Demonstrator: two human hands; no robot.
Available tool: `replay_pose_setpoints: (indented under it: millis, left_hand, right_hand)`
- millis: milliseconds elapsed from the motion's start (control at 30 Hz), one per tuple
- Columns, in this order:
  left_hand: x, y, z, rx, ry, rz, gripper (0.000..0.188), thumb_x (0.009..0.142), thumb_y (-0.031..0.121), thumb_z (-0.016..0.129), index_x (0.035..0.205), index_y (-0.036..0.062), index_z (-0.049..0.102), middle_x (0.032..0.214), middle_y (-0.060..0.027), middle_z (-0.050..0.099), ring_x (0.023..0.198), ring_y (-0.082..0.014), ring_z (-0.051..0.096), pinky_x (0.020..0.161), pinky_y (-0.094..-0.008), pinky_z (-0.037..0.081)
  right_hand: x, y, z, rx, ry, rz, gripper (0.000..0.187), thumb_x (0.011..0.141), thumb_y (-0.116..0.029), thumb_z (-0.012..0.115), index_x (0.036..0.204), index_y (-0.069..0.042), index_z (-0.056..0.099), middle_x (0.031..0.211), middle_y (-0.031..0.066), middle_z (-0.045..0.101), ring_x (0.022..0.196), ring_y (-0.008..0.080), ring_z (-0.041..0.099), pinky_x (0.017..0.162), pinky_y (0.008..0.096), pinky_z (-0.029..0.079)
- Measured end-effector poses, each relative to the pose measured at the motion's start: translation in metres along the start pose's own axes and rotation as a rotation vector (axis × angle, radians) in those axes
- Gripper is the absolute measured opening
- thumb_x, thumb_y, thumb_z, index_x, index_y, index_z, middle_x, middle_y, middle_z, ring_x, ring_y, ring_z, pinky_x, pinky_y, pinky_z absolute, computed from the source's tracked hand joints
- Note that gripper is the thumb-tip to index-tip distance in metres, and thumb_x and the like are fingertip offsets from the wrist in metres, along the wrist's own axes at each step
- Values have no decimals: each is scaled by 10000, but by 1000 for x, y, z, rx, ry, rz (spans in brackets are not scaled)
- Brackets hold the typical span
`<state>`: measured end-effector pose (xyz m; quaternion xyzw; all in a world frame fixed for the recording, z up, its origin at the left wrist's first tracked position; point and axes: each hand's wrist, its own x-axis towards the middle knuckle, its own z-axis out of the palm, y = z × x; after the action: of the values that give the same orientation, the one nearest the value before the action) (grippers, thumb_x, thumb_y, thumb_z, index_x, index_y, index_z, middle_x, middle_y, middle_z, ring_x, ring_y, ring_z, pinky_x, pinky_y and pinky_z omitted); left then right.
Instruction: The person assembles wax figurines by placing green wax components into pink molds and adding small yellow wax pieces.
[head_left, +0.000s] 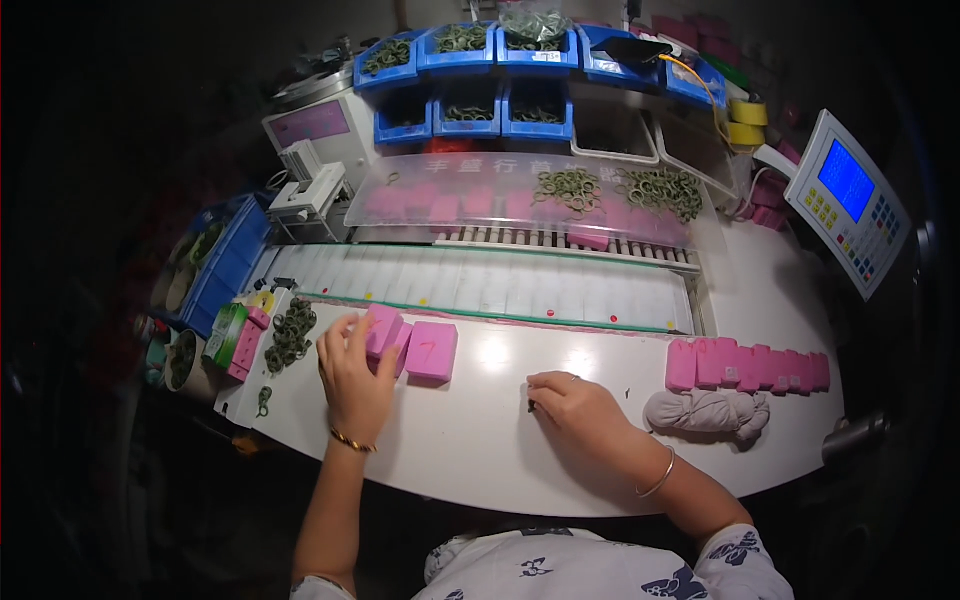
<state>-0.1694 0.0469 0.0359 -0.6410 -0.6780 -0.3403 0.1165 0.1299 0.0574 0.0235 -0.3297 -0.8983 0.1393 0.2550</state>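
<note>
My left hand (356, 382) is closed around a pink block (384, 326), thumb on one side and fingers on the other. Right beside it stands a second pink block (433, 352) with a red mark on top, and part of another pink piece shows between them. My right hand (580, 412) rests low over the white table (470, 440), its fingertips pinched together. A small dark piece shows at those fingertips, too small to name. Left of my left hand lies a pile of dark green rings (292, 335), with a few loose rings (264, 402) nearer me.
Pink blocks (745, 367) stand in a row on the right, behind a rolled pale cloth (705, 412). A keypad with a blue screen (850, 195) rises beyond. Across the back run a long pale strip (480, 283), a clear plastic cover (480, 190) bearing green rings, and blue bins (468, 118).
</note>
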Motion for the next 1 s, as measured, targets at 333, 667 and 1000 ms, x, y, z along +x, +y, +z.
replay_pose_setpoints:
  millis: [333,667,1000]
  left_hand:
    - [20,-22,11,-298,-247,-309,650,783,135,754,1352,-25,484,1194,-192,606,1066,-334,591,940,-449,495]
    - [-41,110,10,-900,-390,-120,732,698,10,841,1352,43,513,1154,-65,450,1032,-167,561,888,-288,543]
    - [-81,147,32,-867,-440,52,500,722,107,821,1140,32,559,1067,-134,537,914,-292,597,760,-360,527]
  right_hand:
    - [-16,-9,-15,135,165,69,208,825,-64,698,1032,-48,680,1088,108,689,971,295,667,812,378,560]
    - [-33,-41,-27,681,322,349,442,812,-42,763,1230,-46,619,1209,106,620,1002,187,636,776,293,540]
    - [-68,-25,-19,347,411,271,287,777,72,732,1035,-1,629,1056,155,622,890,246,650,718,302,573]
